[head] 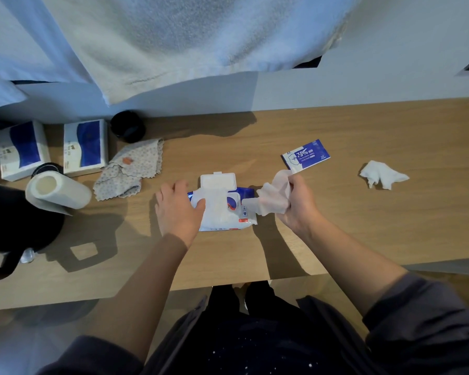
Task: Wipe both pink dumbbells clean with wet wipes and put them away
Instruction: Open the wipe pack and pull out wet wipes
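Note:
A blue and white pack of wet wipes (228, 212) lies on the wooden table (363, 226) with its white lid (218, 181) flipped up. My left hand (178, 209) lies on the pack's left side, fingers relaxed, thumb over the wipe that sticks out of the opening. To the right of the pack, my right hand (295, 204) grips a crumpled wet wipe (275, 196) just above the table. No pink dumbbell is in view.
A small blue sachet of alcohol wipes (306, 154) and a crumpled white wipe (382, 174) lie to the right. At the left are a patterned cloth (136, 166), a paper towel roll (57, 193), two tissue boxes (84, 147), a black cup (127, 125) and a black bag (16, 228).

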Tool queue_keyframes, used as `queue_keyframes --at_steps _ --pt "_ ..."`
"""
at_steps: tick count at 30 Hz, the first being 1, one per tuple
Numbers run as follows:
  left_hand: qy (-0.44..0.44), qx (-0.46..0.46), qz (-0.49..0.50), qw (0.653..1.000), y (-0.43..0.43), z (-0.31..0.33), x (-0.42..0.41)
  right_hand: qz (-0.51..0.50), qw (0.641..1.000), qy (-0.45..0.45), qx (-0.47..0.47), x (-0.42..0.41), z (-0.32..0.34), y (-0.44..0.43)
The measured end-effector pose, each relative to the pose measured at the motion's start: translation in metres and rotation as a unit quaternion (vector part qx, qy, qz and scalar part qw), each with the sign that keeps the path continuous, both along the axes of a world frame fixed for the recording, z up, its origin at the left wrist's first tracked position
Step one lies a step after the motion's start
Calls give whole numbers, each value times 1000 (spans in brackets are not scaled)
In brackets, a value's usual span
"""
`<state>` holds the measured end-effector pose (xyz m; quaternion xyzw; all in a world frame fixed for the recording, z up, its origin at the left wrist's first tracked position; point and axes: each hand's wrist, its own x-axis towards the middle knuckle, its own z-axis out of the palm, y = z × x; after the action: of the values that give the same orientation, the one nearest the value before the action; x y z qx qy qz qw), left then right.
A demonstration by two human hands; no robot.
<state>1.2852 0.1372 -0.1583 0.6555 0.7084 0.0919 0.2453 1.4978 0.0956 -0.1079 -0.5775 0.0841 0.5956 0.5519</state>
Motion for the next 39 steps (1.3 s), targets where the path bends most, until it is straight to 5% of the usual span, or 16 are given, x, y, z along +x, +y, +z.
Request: queue_keyframes --at_steps 2,4,6,8,11,19,23,26,32,35,39 --pt "-55 39 -10 998 -3 15 12 20 1000 4 10 0 2 1" --pt "-208 -108 25 972 -1 28 28 47 999 5 24 0 7 2" --pt "-354 -337 76 869 3 41 42 71 997 2 37 -1 10 5" --pt "-432 -456 86 773 5 45 50 91 995 -12 45 0 11 6" --pt "-489 -463 91 734 5 46 57 102 992 -44 61 7 11 8" --pt "-572 -294 99 760 7 39 54 136 983 -123 29 47 4 4" --pt "-480 -283 30 829 10 43 66 179 977 -106 36 54 9 4" --pt "-433 -303 -39 848 11 48 87 263 957 -95 73 55 18 4" --pt "-405 -326 -108 847 2 57 109 326 936 -108 79 74 20 -2" --pt "-462 -340 -76 815 -4 57 115 305 945 -114 40 87 13 -8" --pt "-550 -360 -18 753 -8 63 121 200 977 80 5 95 -2 -25"
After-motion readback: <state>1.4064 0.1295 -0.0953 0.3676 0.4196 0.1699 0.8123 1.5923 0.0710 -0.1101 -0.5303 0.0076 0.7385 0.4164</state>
